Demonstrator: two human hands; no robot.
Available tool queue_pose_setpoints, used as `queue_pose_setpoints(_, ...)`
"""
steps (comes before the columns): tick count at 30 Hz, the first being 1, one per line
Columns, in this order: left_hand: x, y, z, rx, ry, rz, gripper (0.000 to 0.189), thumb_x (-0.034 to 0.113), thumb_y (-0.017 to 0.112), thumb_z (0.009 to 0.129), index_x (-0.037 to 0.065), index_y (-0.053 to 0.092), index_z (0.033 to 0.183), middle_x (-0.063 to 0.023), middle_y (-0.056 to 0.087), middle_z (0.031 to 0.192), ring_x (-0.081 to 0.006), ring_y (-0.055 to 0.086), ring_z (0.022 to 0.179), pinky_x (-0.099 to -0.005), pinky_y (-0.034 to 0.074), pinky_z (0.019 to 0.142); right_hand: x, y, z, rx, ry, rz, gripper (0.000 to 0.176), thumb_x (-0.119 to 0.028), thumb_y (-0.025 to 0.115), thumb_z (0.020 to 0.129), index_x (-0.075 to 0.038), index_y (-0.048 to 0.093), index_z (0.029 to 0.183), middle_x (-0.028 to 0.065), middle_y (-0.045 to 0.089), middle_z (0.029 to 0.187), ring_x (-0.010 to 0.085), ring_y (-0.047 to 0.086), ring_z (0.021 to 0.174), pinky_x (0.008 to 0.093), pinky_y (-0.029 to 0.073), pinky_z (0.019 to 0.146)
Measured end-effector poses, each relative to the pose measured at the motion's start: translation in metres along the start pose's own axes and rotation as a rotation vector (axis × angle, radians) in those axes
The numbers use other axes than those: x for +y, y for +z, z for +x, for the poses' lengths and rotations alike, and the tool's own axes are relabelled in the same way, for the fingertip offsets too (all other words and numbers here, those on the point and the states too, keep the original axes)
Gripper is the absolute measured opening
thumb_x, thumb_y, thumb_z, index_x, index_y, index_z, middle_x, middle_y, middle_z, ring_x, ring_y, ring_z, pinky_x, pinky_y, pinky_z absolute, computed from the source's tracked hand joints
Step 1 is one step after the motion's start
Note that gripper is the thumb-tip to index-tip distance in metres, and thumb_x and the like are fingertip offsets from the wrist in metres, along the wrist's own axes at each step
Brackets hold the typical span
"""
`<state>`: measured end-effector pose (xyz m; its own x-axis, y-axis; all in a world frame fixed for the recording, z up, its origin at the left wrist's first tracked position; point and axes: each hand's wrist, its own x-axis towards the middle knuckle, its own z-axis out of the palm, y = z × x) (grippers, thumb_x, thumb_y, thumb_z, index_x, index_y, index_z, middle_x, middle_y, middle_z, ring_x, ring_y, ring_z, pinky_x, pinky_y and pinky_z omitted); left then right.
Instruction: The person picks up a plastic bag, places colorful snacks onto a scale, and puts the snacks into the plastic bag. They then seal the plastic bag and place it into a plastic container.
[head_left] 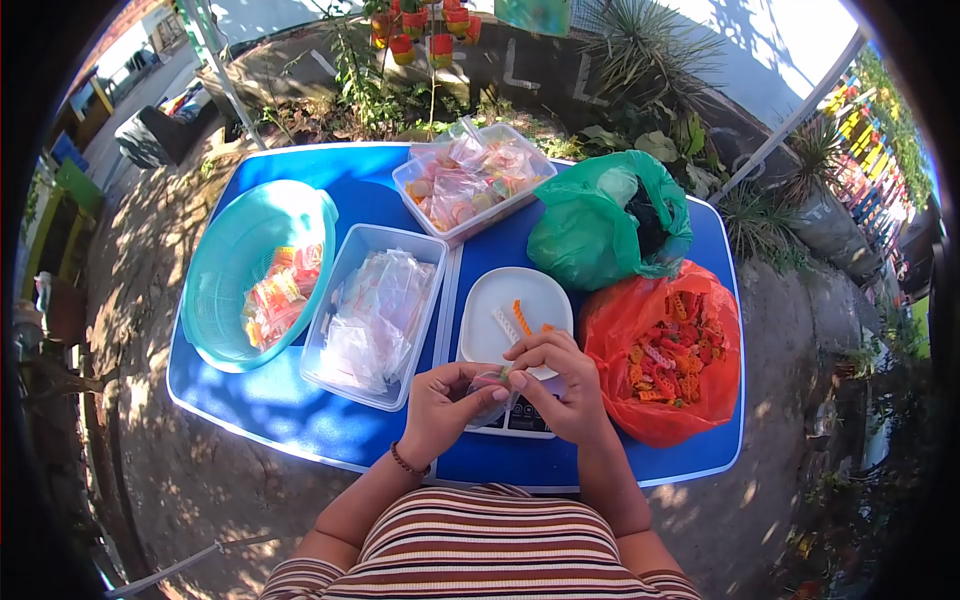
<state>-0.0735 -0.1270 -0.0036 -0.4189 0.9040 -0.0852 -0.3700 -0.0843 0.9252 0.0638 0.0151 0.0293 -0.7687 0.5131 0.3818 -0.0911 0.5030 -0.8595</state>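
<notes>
Pinching clear bag (491,404), left hand (444,402) meets right hand (562,388).

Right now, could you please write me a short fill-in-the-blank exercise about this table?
1. The table is ____.
2. The basket stands at its ____ end.
3. The left hand and right hand hold a clear pouch above a ____ tray.
4. The far bag is ____.
Missing words: blue; left; white; green.

Left hand (440,405), right hand (562,385) pinch clear bag (489,402) (above scale (524,421)).
</notes>
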Motion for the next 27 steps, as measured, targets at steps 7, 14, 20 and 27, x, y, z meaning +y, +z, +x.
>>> queue_pose_setpoints(7,0.001,-0.001,-0.001,0.053,-0.025,0.031,0.025,0.01,0.076,0.094,-0.004,0.07,0.114,-0.0107,0.076,0.103,-0.0115,0.071,0.093,-0.0253,0.056,0.084,0.0,-0.006,0.001,-0.058,-0.058,-0.132,0.013,-0.015,0.073,0.088,-0.005,0.075,0.096,0.011,0.066,0.117,0.0271,0.057,0.109,0.0364,0.046,0.087)
queue_pose_setpoints(14,-0.008,-0.006,-0.003,0.143,-0.003,-0.022,0.02,0.01,0.073,0.096,-0.003,0.067,0.11,-0.0132,0.076,0.101,-0.0163,0.073,0.095,-0.0269,0.056,0.087,0.046,0.009,0.006,0.133,0.068,-0.703,0.015,-0.015,0.075,0.082,-0.004,0.075,0.093,0.0094,0.062,0.114,0.0306,0.055,0.105,0.04,0.047,0.088)
queue_pose_setpoints(20,-0.01,-0.008,-0.004,0.172,-0.012,0.003,0.019,0.009,0.074,0.094,-0.003,0.067,0.107,-0.0138,0.076,0.1,-0.0175,0.074,0.093,-0.0279,0.057,0.087,0.047,0.032,0.002,0.136,0.023,-0.813,0.014,-0.012,0.074,0.081,-0.002,0.074,0.091,0.009,0.062,0.112,0.0293,0.057,0.1,0.0411,0.047,0.087)
queue_pose_setpoints(27,-0.009,-0.009,-0.003,0.171,0.016,0.01,0.019,0.002,0.077,0.089,-0.004,0.068,0.105,-0.0153,0.076,0.099,-0.0156,0.074,0.091,-0.0265,0.059,0.084,0.032,0.025,0.0,0.24,0.188,-0.131,0.009,0.0,0.068,0.089,0.003,0.072,0.096,0.0126,0.066,0.1,0.0278,0.067,0.088,0.0352,0.054,0.076)
